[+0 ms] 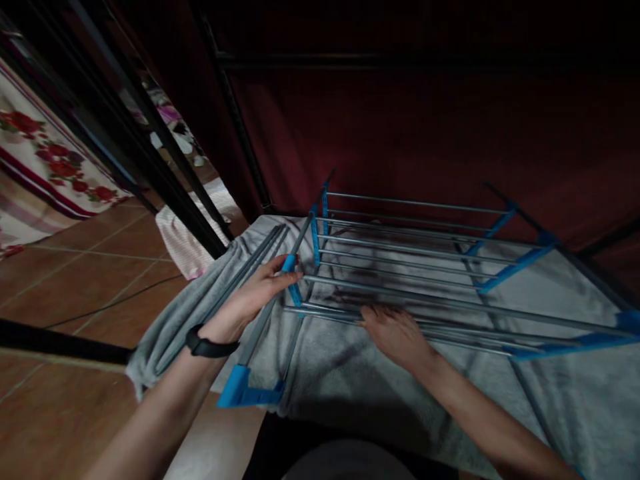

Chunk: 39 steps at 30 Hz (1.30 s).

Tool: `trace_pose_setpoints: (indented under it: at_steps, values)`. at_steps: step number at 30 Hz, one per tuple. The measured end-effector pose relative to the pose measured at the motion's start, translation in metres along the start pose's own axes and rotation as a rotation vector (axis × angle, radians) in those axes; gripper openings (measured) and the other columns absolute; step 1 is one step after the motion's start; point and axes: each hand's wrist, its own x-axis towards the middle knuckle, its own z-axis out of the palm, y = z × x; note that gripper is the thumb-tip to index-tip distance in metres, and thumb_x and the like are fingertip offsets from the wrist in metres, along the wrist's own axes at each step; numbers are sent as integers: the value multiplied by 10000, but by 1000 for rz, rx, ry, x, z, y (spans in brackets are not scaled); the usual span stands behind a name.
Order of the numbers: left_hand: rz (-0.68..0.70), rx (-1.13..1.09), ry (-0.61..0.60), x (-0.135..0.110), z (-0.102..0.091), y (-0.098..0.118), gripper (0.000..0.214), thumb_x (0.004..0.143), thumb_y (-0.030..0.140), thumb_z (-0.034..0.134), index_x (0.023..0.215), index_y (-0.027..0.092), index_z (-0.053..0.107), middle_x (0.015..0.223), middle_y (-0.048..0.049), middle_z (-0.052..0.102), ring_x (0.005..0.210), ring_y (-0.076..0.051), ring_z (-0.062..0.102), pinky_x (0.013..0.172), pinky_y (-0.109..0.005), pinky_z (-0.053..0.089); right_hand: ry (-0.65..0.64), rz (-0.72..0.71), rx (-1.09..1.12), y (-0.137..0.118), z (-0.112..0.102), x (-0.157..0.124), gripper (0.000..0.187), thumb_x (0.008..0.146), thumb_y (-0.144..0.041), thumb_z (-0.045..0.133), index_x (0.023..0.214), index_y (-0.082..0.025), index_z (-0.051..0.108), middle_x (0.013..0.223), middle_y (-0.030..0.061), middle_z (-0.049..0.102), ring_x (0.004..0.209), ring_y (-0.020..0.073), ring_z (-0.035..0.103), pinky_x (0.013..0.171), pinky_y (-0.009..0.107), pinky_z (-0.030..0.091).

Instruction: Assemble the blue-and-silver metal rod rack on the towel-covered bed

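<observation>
While rack (400, 293) stretches beyond, left grip (256, 293) holding blue joint (289, 264), right grip (395, 335) holding rods (335, 313)

Room, evidently in a home — brown tiled floor (95, 280) at nine o'clock; flowered cloth (60, 160), ten; dark-red cloth (425, 127), one; clothes rack (400, 292), four — upon grey blanket (340, 363), six.

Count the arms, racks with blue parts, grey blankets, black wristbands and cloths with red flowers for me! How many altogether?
Arms: 2 (left arm, right arm)
Rack: 1
Grey blanket: 1
Black wristband: 1
Flowery cloth: 1
Total: 6
</observation>
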Motion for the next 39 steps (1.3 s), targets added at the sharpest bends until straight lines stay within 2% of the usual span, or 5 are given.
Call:
trace_pose_setpoints:
  at_steps: [11,22,27,35,39]
  values:
    - [-46,-34,-17,-4,9,7,336,630,269,794,945,188,709,835,11,671,765,-179,609,696,-281,464,-17,23,-37,10,2,15,203,1081,-298,453,1093,-190,625,1022,116,744,928,238,731,730,317,472]
    - [-20,-118,-68,14,1,-28,437,653,227,722,1089,207,698,885,14,667,864,-197,631,820,-301,460,-73,19,-25,14,5,17,311,1100,-395,387,1190,-220,628,1023,85,753,894,254,732,725,336,476]
    - [9,-156,-86,12,2,-27,341,653,225,686,993,209,687,916,17,651,851,-178,611,793,-282,466,-75,3,19,17,7,18,415,1100,-477,358,1437,-308,532,1136,72,747,921,245,737,764,346,514]
    - [-145,37,-98,-1,7,7,361,660,196,641,1018,208,684,859,7,650,792,-167,574,681,-263,431,58,-185,32,9,16,17,605,971,-12,372,1542,-200,440,1426,125,600,1191,235,652,999,379,535]
    - [-221,22,-107,1,9,8,399,643,206,641,1042,202,654,880,-12,654,856,-195,608,659,-274,439,24,-228,61,-1,7,26,673,905,40,340,1541,-161,427,1431,137,590,1190,240,651,995,378,538]
